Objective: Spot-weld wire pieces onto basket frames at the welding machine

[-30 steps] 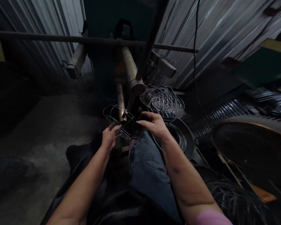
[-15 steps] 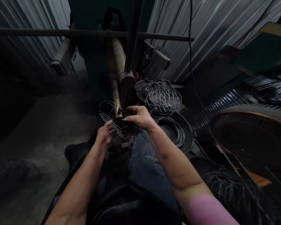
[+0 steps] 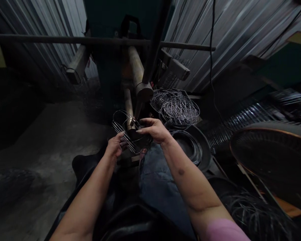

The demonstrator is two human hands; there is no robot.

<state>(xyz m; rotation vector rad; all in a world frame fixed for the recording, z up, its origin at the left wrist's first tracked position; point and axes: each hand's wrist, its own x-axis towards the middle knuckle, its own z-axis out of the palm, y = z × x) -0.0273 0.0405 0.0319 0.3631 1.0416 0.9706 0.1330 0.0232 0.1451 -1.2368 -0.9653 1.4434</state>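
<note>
A round wire frame (image 3: 129, 143) with several parallel wires along one side is tilted around the tip of the machine's lower metal arm (image 3: 128, 103). My left hand (image 3: 114, 145) grips its parallel wires at the left, thumb on top and fingers underneath. From the right, my right hand (image 3: 156, 130) closes thumb and fingers on the frame's ring, close to the copper-coloured tip (image 3: 132, 121). Just above, the thicker upper arm (image 3: 137, 68) ends in a round block, with a narrow rod reaching down to that tip. Exact finger contact on the right is dim.
Right of the machine lies a pile of wire rings (image 3: 182, 112). Below it, a dark basin (image 3: 207, 152) holds coiled wire rings (image 3: 198, 150). A long horizontal bar (image 3: 90, 40) crosses ahead. A large round copper-edged rim (image 3: 263, 132) and a hanging cable (image 3: 211, 63) stand at the right.
The whole view has shifted, so everything sits slightly lower and further right. Both hands keep their hold on the wire frame, which stays about the same against the machine's tip.
</note>
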